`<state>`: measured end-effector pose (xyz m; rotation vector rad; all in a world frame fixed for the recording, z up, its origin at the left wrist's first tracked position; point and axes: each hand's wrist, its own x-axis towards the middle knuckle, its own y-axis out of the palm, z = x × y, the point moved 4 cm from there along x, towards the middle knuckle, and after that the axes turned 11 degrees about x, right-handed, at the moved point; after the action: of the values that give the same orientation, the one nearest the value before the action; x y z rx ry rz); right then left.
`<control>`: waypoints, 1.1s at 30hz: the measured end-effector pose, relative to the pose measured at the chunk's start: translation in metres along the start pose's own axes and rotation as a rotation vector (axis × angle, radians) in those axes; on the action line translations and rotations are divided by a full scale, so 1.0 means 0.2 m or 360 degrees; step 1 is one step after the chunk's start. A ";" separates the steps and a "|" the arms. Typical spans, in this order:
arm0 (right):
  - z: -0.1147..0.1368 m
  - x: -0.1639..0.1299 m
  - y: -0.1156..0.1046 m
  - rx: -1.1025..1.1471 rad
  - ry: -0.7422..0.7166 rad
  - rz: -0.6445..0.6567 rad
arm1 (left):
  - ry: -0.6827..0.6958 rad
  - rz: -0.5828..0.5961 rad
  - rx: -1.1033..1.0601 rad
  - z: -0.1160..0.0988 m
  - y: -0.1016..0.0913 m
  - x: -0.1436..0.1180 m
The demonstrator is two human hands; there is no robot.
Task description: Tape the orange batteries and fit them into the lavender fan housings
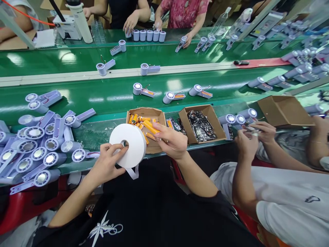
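Head view: 1 tape roll (pixel 131 145), 2 cardboard boxes (pixel 203 111).

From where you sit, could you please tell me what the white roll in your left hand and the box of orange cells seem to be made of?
The white roll, held by the left hand, looks like matte paper or foam tape: flat white, no shine, with a loose strip hanging below. The box looks like plain brown cardboard, dull with raw folded flaps. The orange cells at the right hand appear wrapped in glossy plastic sleeves.
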<state>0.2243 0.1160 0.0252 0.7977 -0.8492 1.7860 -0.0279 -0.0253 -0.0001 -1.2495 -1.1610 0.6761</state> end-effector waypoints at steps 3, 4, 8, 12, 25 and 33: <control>-0.04 -0.04 0.07 0.0117 0.0095 -0.0164 | 0.0053 0.0009 0.0006 -0.02 -0.01 0.02; -0.05 -0.07 0.09 0.0165 0.0177 -0.0257 | 0.0062 0.0008 0.0009 -0.03 -0.01 0.03; -0.11 -0.16 0.14 0.0342 0.0592 -0.0751 | 0.0090 -0.0028 0.0044 -0.04 -0.02 0.05; -0.10 -0.17 0.15 0.0521 0.0723 -0.1030 | 0.0107 -0.0040 0.0093 -0.04 -0.03 0.05; -0.17 -0.20 0.10 0.1123 0.1637 -0.0789 | 0.0065 0.0023 0.0142 -0.01 0.03 0.01; -0.04 -0.20 0.00 0.0014 0.1073 -0.0771 | 0.0113 0.0085 0.0262 -0.03 0.04 0.00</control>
<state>0.2355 0.1040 -0.0116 0.3171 -0.1772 1.4673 -0.0207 -0.0247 -0.0069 -1.1595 -0.9961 0.7460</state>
